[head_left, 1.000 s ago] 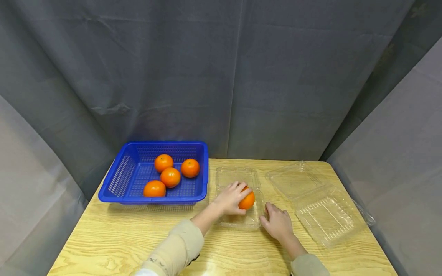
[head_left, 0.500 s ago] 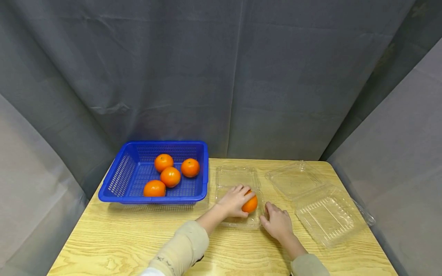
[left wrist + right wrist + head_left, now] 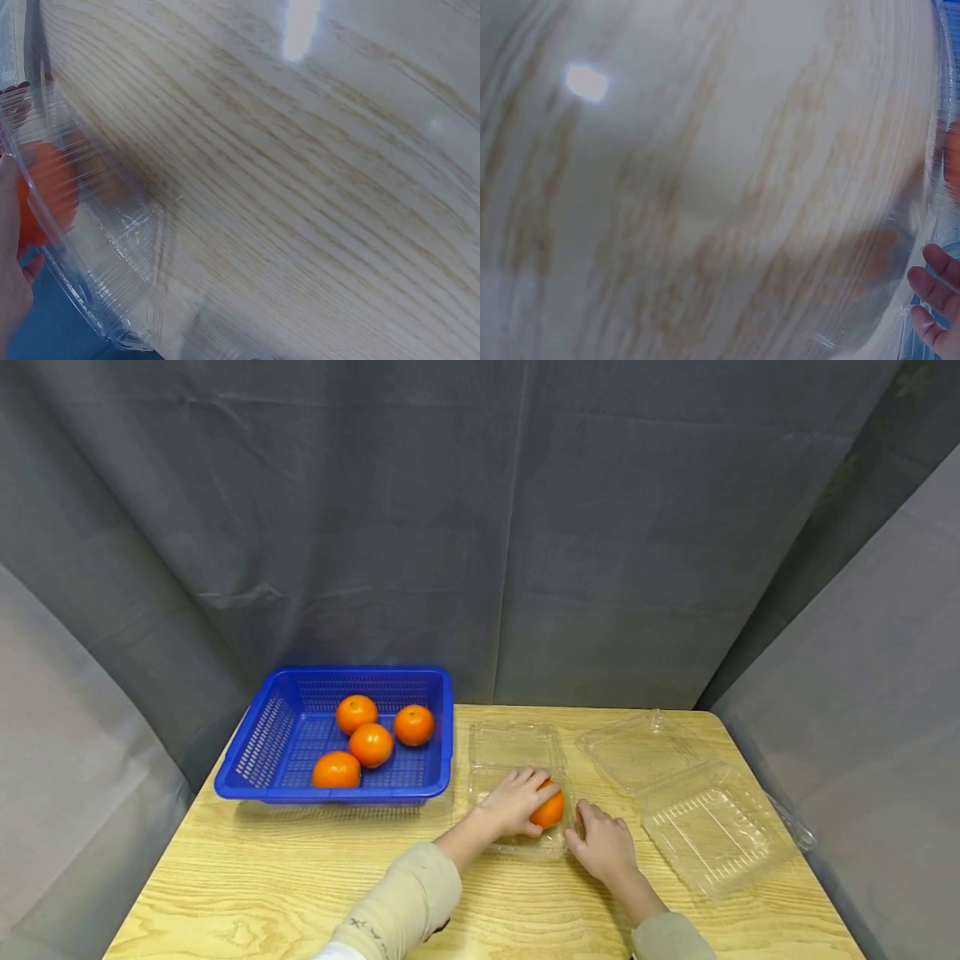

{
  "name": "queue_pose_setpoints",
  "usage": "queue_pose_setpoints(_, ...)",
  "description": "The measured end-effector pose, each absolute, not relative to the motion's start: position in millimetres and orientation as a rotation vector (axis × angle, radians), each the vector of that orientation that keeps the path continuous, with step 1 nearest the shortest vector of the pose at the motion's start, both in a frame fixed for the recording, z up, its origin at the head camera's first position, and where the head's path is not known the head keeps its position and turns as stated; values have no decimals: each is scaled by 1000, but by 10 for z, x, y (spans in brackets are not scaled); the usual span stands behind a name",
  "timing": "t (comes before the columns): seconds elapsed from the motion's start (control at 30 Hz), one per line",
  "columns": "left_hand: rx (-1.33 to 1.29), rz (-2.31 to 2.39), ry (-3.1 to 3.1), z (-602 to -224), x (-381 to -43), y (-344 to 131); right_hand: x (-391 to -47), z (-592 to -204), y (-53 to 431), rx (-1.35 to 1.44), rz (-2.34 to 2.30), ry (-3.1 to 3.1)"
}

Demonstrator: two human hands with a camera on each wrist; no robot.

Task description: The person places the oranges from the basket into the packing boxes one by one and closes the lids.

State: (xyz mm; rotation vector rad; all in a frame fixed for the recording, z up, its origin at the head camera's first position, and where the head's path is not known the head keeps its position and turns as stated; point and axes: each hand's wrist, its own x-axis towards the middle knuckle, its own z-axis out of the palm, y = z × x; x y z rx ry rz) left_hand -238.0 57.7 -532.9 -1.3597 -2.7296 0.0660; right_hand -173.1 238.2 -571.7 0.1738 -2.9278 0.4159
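In the head view my left hand [image 3: 516, 803] grips an orange [image 3: 547, 810] inside the near half of an open clear plastic clamshell box [image 3: 517, 745]. The fingers lie over the fruit's top and left side. Through the box's ribbed wall the orange [image 3: 51, 196] shows in the left wrist view, with the left hand [image 3: 13, 262] behind it. At the box's right edge rests my right hand [image 3: 603, 843], fingertips right at the rim. The right wrist view catches those fingers [image 3: 934, 289] loosely bent beside the clear plastic, holding nothing.
A blue plastic basket [image 3: 247, 787] with several oranges [image 3: 371, 745] stands at the left. Another open clear clamshell box [image 3: 705, 835] lies at the right, with more clear plastic [image 3: 791, 822] at the table's right edge. Grey curtains [image 3: 375, 527] surround the wooden table [image 3: 247, 885].
My left hand has moved the orange a little to the right and nearer within the clear box. The right hand has stayed at the box's edge.
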Motion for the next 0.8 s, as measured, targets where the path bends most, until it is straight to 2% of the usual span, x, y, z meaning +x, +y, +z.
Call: queue_pose_setpoints(0.8,-1349,67,-2825,-5336,-2334,640,-1730,-5705,2383,160,415,-2978)
